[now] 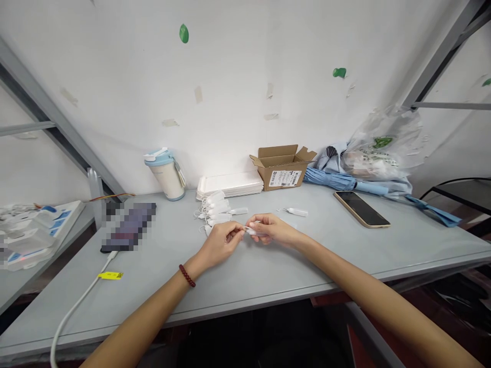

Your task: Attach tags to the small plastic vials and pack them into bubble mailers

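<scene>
In front of me, my right hand (275,228) is closed around a small white tube-shaped piece (251,231), which looks like a little plastic bottle with a thin cord loop. My left hand (220,244) is closed too, its fingertips pinching the cord end of that piece. Just behind my left hand lies a pile of similar white tubes (218,207) with cord loops. One more loose tube (298,212) lies on the table beyond my right hand. Fingers partly hide the held piece, so its exact kind is unclear.
At the back stand a blue-lidded cup (166,176), a stack of white flat packs (232,185) and an open cardboard box (282,171). A phone (362,208) and folded blue umbrella (333,179) lie right. A cabled device (128,227) lies left on the grey table (291,276).
</scene>
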The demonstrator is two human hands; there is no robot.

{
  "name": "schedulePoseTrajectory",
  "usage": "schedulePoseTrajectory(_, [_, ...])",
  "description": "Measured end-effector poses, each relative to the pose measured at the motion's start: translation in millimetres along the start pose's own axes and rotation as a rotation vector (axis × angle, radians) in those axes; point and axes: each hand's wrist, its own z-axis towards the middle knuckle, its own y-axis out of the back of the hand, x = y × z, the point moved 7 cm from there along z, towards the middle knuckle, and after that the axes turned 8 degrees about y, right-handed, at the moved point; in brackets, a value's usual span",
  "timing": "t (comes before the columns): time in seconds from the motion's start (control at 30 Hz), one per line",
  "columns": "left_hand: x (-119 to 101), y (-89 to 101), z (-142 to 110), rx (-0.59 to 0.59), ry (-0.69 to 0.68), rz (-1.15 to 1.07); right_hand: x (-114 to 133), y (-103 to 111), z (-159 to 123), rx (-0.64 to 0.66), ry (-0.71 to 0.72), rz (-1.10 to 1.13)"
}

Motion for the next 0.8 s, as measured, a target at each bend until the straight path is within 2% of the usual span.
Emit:
schedulePoseTrajectory(0.17, [-3.9,-0.2,-0.6,0.015,0.001,-0.008,-0.4,-0.8,-0.2,-0.002,-0.019,0.034])
schedulePoseTrajectory(0.43, [1.9,-0.1,2.0,0.019,0.033,-0.070,2.1,-1.4,1.6,-0.025,-0.008,0.042])
schedulePoseTrajectory(0.6, [-0.9,5.1,3.8,-0.008,0.056,-0.080,0.3,-2.9,3.3,0.006,0.021,0.050])
schedulePoseTrajectory(0.8, [-0.6,12.7,5.6,-0.041,0.047,-0.054,0.5,-0.9,3.0,-0.020,0.008,0.030])
